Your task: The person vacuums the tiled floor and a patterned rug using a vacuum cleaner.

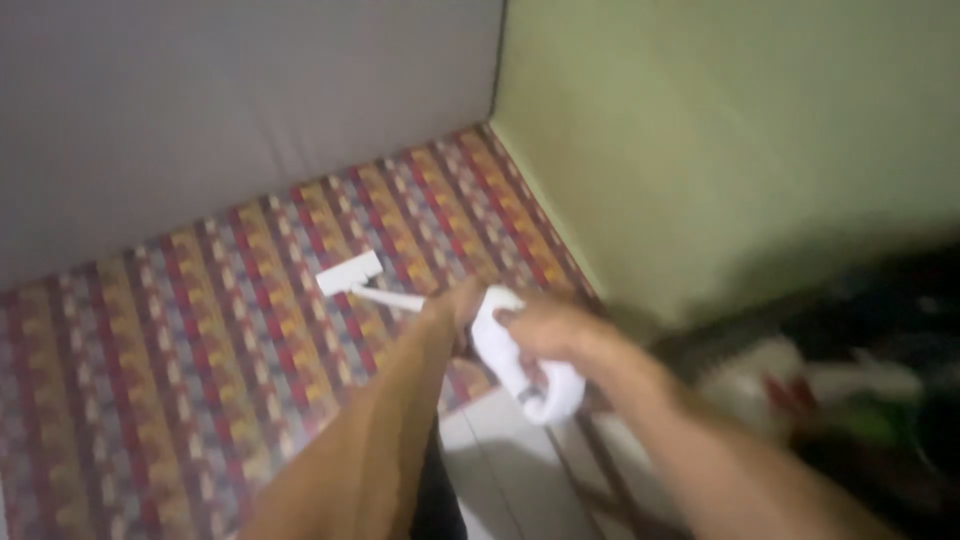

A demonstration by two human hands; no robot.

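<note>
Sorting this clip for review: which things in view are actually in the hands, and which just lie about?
In hand: white cloth, gripped by right hand; left hand beside it.

Lying about: white flat tool on patterned carpet; blurred dark heap.

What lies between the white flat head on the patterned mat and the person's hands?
In the head view, a thin white rod runs from the flat head to the left hand, over the patterned mat.

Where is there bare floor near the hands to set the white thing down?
The patterned red-and-yellow carpet lies bare between the grey wall and the white flat plug-like piece. The right side is crowded: a dark blurred pile below the green wall.
</note>
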